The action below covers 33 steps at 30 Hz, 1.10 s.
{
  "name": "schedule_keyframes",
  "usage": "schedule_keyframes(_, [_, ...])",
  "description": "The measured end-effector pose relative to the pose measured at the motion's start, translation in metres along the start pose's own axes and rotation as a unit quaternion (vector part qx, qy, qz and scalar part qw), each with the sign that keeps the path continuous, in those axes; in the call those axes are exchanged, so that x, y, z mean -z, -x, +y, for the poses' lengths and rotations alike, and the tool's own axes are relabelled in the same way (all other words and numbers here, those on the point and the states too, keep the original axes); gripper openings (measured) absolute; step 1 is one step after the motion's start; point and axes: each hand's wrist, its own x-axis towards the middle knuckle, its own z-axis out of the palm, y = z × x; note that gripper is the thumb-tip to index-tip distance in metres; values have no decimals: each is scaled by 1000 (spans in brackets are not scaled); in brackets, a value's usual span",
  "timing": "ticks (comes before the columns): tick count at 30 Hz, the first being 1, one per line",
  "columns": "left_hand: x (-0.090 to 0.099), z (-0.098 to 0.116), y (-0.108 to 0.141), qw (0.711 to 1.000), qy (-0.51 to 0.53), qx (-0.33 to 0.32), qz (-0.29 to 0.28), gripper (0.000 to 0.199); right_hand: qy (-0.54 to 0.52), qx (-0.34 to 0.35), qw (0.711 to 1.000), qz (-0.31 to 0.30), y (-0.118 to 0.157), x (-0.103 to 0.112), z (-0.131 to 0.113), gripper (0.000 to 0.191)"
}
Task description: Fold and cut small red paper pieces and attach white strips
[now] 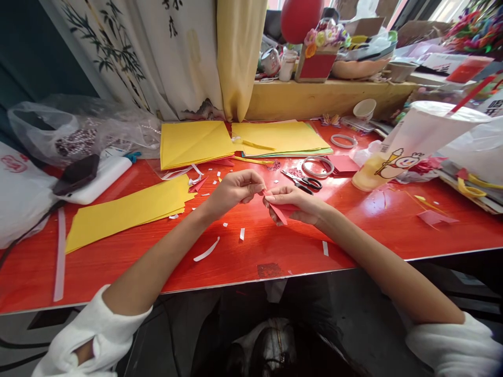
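A small folded piece of red paper (280, 213) is held above the red table (236, 267). My right hand (294, 203) is closed on it, thumb on top and fingers beneath. Thumb and fingertips of my left hand (242, 189) are pinched together at the paper's upper left tip; whether they grip it is too small to tell. Just behind my right hand lie black-handled scissors (304, 182), next to a roll of tape (318, 166). White paper scraps (242, 234) are scattered in front of and around my hands.
Yellow paper stacks lie at the left (126, 214) and at the back (196, 144). A large drink cup (416, 141) with a red straw stands at the right. Behind it are a small white cup (364, 109) and clutter. A plastic bag (78, 131) and a phone (76, 174) are at left.
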Motion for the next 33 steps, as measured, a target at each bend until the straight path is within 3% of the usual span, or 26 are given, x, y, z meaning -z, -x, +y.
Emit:
schedule_keyframes(7, [9,-3,-5,998,-32,9,51,17,6,12,999,29,-3,2,2,18])
schedule_keyframes(13, [13,2,-3,995,-82,50,-18,22,27,21,998,53,-4,2,2,18])
schedule_keyframes(33, [17,1,-2,997,-77,26,-19,20,70,26,996,51,-5,0,3,18])
